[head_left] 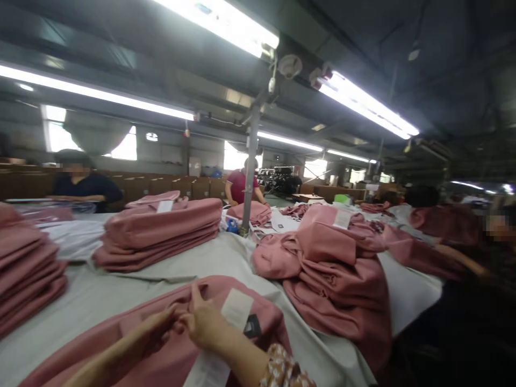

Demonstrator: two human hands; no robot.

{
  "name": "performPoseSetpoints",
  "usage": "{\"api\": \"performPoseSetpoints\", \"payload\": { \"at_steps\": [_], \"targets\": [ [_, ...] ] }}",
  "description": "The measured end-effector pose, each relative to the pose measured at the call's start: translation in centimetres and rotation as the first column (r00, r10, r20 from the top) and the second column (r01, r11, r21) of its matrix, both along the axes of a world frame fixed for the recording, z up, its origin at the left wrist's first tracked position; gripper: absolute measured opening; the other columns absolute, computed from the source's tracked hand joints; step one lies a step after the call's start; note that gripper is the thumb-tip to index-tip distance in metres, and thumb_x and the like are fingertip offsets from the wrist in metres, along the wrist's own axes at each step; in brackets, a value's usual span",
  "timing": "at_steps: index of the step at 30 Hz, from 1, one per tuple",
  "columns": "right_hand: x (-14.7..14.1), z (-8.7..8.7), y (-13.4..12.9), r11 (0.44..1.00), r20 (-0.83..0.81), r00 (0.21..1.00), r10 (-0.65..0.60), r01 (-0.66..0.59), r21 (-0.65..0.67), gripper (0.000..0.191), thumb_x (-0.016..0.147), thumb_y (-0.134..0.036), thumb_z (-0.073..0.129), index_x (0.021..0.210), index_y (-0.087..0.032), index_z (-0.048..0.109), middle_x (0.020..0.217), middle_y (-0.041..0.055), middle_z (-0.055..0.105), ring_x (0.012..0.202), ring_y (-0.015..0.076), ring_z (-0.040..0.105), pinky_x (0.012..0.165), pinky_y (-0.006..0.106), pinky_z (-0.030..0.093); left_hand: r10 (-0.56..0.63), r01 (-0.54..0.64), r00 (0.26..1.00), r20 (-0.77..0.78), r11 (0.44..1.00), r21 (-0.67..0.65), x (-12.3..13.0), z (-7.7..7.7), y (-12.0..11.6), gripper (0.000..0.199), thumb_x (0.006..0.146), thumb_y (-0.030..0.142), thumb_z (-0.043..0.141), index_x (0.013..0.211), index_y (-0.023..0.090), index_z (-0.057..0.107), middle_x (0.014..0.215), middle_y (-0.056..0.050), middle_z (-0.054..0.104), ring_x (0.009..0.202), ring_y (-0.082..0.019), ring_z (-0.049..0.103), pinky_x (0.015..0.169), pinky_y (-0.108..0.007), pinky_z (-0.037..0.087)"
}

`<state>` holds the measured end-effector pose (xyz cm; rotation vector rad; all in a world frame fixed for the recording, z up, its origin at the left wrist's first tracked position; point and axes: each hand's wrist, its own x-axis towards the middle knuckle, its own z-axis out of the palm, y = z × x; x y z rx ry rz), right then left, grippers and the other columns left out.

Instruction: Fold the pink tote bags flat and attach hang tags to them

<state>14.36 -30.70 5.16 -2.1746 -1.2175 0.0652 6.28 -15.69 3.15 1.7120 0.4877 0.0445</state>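
A folded pink cloth item [133, 325] lies in front of me on the covered table. Above its middle, my left hand [163, 325] has its fingers bent and its fingertips close together. My right hand [205, 322] meets it there, index finger stretched along a fold and the other fingers curled in against the left fingertips. Whatever is pinched between the two hands is too small to make out. Beside my right hand are a white label [237, 307] and a small dark patch [252, 325] on the cloth. A white strip [207, 371] runs beneath my right wrist.
Folded pink stacks stand at the left edge [28, 274] and behind my hands [161, 234]. A bulky pink pile [338, 290] sits to the right. A metal post [250, 166] rises from the table. Co-workers are at the back left [86, 183], behind the post [237, 185] and at the right.
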Motion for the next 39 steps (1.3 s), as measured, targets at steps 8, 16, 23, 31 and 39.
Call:
{"api": "performPoseSetpoints", "payload": {
  "at_steps": [8, 16, 23, 31, 39],
  "targets": [
    [-2.2, -5.7, 1.3, 0.998, -0.002, 0.998, 0.058, -0.058, 0.013, 0.065, 0.088, -0.019, 0.035, 0.149, -0.003, 0.019, 0.086, 0.0199, 0.070, 0.077, 0.0296, 0.066, 0.069, 0.039, 0.047, -0.021, 0.026, 0.999, 0.041, 0.992, -0.124, -0.7, -2.6, -0.1, 0.040, 0.061, 0.054, 0.072, 0.056, 0.017, 0.055, 0.045, 0.004, 0.049, 0.040, -0.008, 0.038, 0.041, -0.023, 0.019],
    [-1.3, -4.4, 0.1, 0.975, -0.337, 0.941, 0.023, 0.054, 0.217, 0.046, 0.083, -0.039, 0.053, 0.119, -0.011, 0.060, 0.059, 0.0022, 0.065, 0.058, 0.0213, 0.061, 0.062, 0.031, 0.043, 0.064, -0.032, 0.983, 0.171, 0.982, -0.185, -0.3, -3.1, -0.1, 0.048, 0.065, 0.064, 0.065, 0.063, 0.017, 0.054, 0.045, 0.006, 0.049, 0.038, -0.007, 0.038, 0.041, -0.022, 0.021],
    [0.1, -3.2, -0.2, 0.985, -0.258, 0.964, 0.058, -0.013, 0.172, 0.026, 0.079, -0.036, 0.051, 0.062, -0.018, 0.061, 0.061, 0.0029, 0.062, 0.061, 0.0193, 0.054, 0.060, 0.031, 0.033, 0.136, -0.108, 0.966, 0.222, 0.985, -0.133, -0.2, -2.7, 0.7, 0.057, 0.058, 0.075, 0.063, 0.066, 0.020, 0.051, 0.040, 0.007, 0.044, 0.036, -0.008, 0.036, 0.040, -0.023, 0.024],
    [1.7, -4.4, 3.6, 0.974, -0.347, 0.937, -0.053, 0.124, 0.187, 0.026, 0.062, -0.033, 0.059, 0.043, -0.021, 0.047, 0.044, 0.0013, 0.047, 0.049, 0.0168, 0.043, 0.051, 0.030, 0.025, 0.141, -0.141, 0.917, 0.372, 0.990, -0.027, -1.9, 1.3, 4.0, 0.052, 0.077, 0.068, 0.053, 0.067, 0.018, 0.057, 0.050, 0.003, 0.049, 0.046, -0.011, 0.038, 0.048, -0.026, 0.027],
    [-1.1, -4.9, 9.0, 0.882, -0.542, 0.831, 0.125, 0.158, 0.445, 0.031, 0.078, -0.046, 0.051, 0.064, -0.019, 0.054, 0.060, 0.0031, 0.059, 0.058, 0.0172, 0.051, 0.055, 0.029, 0.040, 0.177, -0.157, 0.926, 0.335, 0.984, -0.088, -3.1, 0.7, 3.4, 0.051, 0.079, 0.064, 0.054, 0.058, 0.018, 0.059, 0.057, -0.003, 0.056, 0.050, -0.014, 0.043, 0.052, -0.030, 0.032]
  ]
}}
